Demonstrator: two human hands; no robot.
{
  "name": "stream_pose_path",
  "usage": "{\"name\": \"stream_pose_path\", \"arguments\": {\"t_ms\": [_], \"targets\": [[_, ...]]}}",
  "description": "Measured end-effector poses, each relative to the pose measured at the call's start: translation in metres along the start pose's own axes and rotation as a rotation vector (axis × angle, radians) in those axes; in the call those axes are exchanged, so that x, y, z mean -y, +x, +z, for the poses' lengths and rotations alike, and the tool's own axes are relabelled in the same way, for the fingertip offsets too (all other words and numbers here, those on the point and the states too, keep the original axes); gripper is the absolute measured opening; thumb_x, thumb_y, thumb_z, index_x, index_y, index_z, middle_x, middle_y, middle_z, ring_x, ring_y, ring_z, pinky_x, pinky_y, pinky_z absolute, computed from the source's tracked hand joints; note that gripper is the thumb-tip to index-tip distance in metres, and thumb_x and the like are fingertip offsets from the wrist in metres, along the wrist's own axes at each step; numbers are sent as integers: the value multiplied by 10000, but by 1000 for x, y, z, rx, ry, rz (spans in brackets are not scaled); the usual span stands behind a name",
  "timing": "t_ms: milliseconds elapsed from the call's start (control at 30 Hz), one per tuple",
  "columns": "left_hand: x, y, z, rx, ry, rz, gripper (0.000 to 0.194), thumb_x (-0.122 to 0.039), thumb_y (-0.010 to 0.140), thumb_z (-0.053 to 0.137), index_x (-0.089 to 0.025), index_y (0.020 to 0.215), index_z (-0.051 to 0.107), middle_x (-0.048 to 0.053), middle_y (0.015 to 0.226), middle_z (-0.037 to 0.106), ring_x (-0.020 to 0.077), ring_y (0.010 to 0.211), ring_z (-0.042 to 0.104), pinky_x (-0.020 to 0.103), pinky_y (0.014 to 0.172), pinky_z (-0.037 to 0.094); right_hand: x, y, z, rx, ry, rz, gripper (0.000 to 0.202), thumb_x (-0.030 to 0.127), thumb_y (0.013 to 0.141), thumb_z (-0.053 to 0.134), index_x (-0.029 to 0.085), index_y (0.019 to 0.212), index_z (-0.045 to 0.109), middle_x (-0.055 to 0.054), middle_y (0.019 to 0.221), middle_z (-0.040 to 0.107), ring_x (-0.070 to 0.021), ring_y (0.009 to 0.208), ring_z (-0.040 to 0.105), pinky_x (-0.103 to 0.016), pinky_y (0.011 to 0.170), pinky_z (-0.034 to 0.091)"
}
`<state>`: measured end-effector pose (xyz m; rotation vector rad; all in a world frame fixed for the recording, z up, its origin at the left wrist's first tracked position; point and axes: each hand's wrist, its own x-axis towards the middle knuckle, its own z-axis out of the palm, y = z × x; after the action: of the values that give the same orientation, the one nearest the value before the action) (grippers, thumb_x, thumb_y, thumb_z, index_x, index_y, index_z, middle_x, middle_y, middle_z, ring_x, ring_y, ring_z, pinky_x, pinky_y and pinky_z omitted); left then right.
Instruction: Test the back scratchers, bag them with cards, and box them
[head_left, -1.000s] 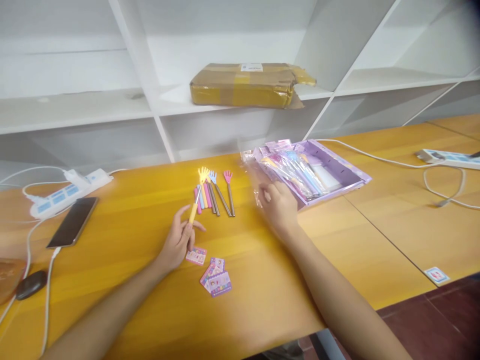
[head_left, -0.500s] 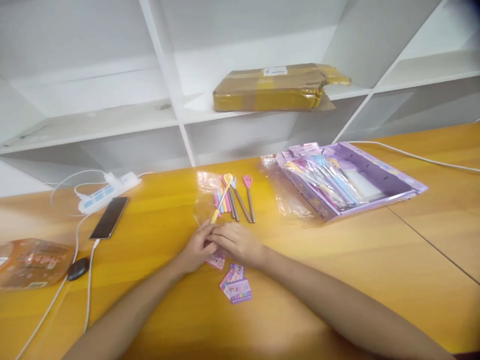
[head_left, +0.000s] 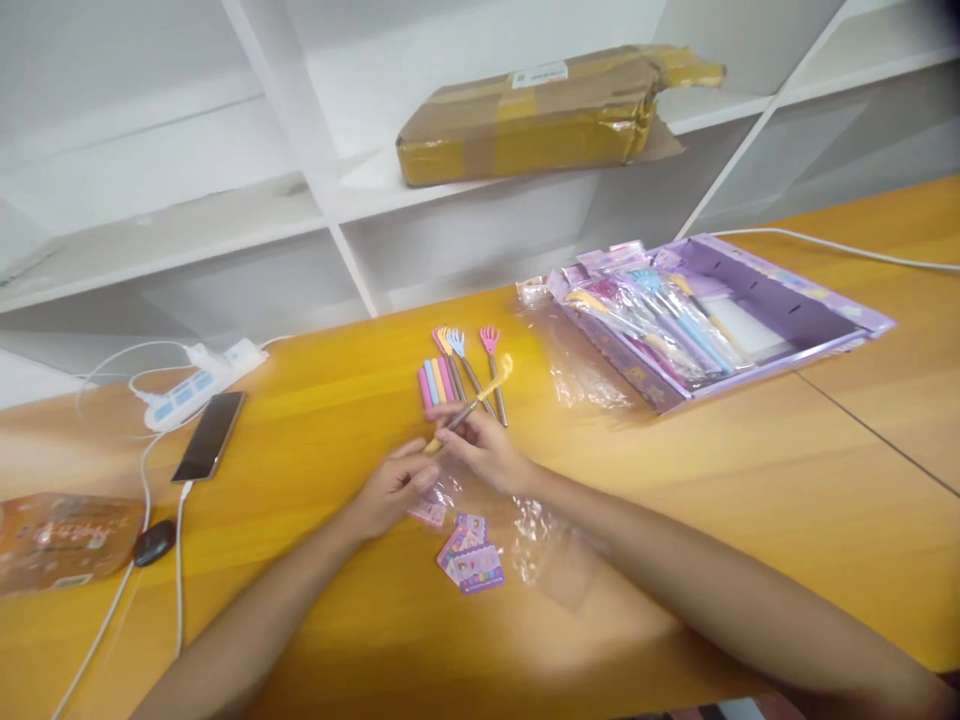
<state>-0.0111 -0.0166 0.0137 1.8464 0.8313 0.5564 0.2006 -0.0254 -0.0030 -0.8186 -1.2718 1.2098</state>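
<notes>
A yellow back scratcher (head_left: 495, 382) with a metal rod slants between my two hands, its claw end up and to the right. My right hand (head_left: 484, 447) is closed on its rod. The fingers of my left hand (head_left: 397, 487) pinch its yellow handle end. Just beyond lie several metal rods with pink, yellow and blue hand-shaped heads (head_left: 456, 342) and a row of coloured handle sleeves (head_left: 436, 385). Small printed cards (head_left: 476, 565) lie in front of my hands. A clear plastic wrapper (head_left: 536, 540) rests beside my right forearm.
A purple box (head_left: 795, 320) of wrapped back scratchers stands at the right, clear film (head_left: 577, 385) beside it. On the left are a phone (head_left: 212, 435), power strip (head_left: 206, 385), black mouse-like object (head_left: 155, 542) and orange packet (head_left: 67, 540). A taped carton (head_left: 525, 125) sits on the shelf.
My hands have moved apart, and the back scratcher now tilts to the right with its rod in my right hand. A clear wrapper now lies by my right forearm. The view has shifted.
</notes>
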Motion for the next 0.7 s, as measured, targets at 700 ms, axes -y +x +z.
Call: {"name": "stream_pose_path", "arguments": {"t_ms": [700], "targets": [[9, 17, -7, -541, -1119, -271, 326, -520, 879, 850, -220, 949, 743, -1, 756, 679, 127, 539, 522, 230, 461, 423, 8, -11, -19, 27, -489, -227, 512, 575, 1161, 331, 219, 1122, 697, -39, 810, 670, -191, 762, 650, -310, 710, 492]]}}
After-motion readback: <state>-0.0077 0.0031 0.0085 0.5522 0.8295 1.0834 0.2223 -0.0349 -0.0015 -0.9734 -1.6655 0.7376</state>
